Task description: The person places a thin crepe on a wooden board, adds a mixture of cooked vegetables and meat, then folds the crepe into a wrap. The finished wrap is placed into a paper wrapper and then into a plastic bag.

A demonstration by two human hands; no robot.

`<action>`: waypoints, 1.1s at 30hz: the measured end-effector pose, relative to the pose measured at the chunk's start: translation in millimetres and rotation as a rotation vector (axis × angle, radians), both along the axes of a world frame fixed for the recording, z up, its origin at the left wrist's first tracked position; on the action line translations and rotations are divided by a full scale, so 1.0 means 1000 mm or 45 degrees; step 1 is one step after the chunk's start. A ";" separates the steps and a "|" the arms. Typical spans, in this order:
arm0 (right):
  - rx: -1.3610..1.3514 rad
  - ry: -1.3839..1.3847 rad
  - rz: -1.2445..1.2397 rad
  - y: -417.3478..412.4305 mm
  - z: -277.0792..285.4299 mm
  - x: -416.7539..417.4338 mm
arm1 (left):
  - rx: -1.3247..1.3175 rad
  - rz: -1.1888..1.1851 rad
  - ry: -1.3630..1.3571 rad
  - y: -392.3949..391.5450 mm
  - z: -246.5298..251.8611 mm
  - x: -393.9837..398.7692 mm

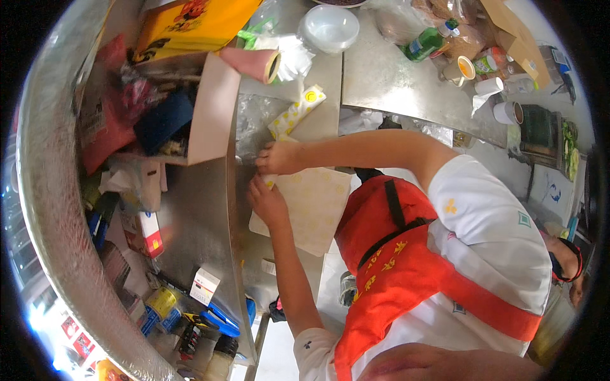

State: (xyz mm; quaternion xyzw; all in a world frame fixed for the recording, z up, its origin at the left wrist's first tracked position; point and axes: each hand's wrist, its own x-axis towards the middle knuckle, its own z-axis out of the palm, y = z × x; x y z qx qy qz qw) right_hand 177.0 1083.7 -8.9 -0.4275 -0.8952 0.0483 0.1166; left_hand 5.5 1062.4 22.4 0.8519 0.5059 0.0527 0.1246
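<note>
My right hand (281, 158) and my left hand (268, 200) meet close together over sheets of greaseproof wrapping paper (312, 209) printed with pale yellow faces. Between them a small rolled bit of white paper with yellow print (270, 182) shows, pinched in the fingers of both hands. My fingers hide most of it, and what is inside it cannot be seen. Just past my right hand lies a finished-looking paper-wrapped roll (298, 112) with yellow smiley faces, resting slantwise on the metal counter (317, 76).
A cardboard box (214, 109) of packets stands on a raised shelf (195, 209) ahead. A pink cup (252, 64) lies tipped at its corner. Clear bowls (331, 28), a green bottle (426, 43) and a mug (458, 71) stand to my right. A small white carton (205, 285) is to my left.
</note>
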 end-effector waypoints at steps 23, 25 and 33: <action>0.130 0.333 -0.071 -0.078 -0.014 0.112 | 0.256 0.227 -0.125 -0.125 -0.021 0.052; -0.088 0.569 -0.062 -0.120 -0.001 0.093 | 0.276 0.864 -0.122 -0.143 -0.042 -0.005; -0.503 0.814 -0.888 -0.134 -0.073 -0.022 | -0.293 1.053 0.643 -0.156 -0.135 -0.122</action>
